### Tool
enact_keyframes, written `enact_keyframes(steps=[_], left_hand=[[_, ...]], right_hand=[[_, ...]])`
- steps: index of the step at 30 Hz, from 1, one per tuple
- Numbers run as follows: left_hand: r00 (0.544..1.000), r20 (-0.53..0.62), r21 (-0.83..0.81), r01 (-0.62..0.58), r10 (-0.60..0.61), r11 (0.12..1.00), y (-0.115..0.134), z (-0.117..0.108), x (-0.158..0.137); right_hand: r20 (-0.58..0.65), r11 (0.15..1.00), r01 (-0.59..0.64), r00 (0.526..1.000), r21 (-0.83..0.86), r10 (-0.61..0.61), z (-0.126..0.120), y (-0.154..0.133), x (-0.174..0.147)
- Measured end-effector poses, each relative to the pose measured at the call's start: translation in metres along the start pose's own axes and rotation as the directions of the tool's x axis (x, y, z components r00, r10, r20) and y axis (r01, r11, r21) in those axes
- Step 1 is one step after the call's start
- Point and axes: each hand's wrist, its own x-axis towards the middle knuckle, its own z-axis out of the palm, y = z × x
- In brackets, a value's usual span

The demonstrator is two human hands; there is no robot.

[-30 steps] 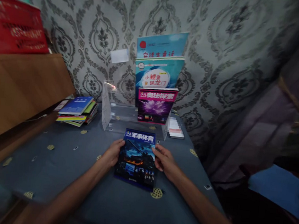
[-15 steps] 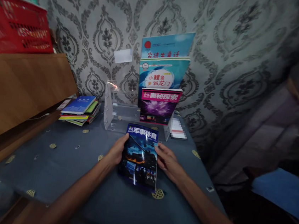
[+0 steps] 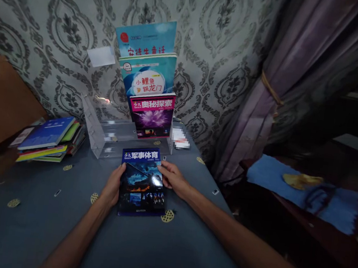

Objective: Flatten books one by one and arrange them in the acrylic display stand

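Observation:
A dark blue book (image 3: 142, 183) with white title characters and a glossy cover is held between both hands above the table. My left hand (image 3: 113, 185) grips its left edge, thumb on the cover. On the right edge, my right hand (image 3: 174, 179) pinches it near the upper corner. Just beyond stands a clear stepped acrylic rack (image 3: 113, 146). In its right half lean a pink and purple book (image 3: 152, 116), a teal book (image 3: 148, 75) behind that, and a light blue book (image 3: 147, 37) at the back.
A stack of books (image 3: 47, 137) lies left of the rack on the dark patterned tablecloth (image 3: 44, 222). Behind is a patterned wall with a white paper (image 3: 100, 56). A tied purple curtain (image 3: 251, 120) and a blue cloth (image 3: 267, 173) are at the right.
My view has swung to the right, so the rack and books appear further left and the red basket is out of sight. Both hands still hold the dark blue book.

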Motion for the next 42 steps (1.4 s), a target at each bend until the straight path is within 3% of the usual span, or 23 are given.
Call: enact_keyframes(steps=[8,14,19,29,42], left_hand=[[0.998,-0.056,-0.009,0.024,-0.024,1.000,0.001,0.004,-0.001],[0.998,-0.053,-0.002,-0.024,0.024,1.000,-0.002,0.000,0.002],[0.989,-0.134,0.060,-0.057,0.065,0.997,-0.003,0.002,0.006],[0.983,-0.124,0.082,-0.124,0.133,0.989,0.001,0.024,0.019],[0.974,-0.124,0.023,-0.188,0.189,0.982,0.006,0.064,0.042]], right_hand=[[0.001,1.000,-0.012,1.000,-0.004,0.012,-0.002,-0.002,-0.001],[0.015,0.999,-0.028,1.000,0.042,0.027,-0.001,-0.004,-0.001],[-0.003,0.996,-0.032,0.999,0.083,0.032,-0.001,-0.006,0.000],[-0.152,0.995,0.044,0.988,0.088,-0.030,-0.006,-0.011,0.004],[-0.375,0.982,0.118,0.925,0.144,-0.056,-0.031,-0.016,0.013]])
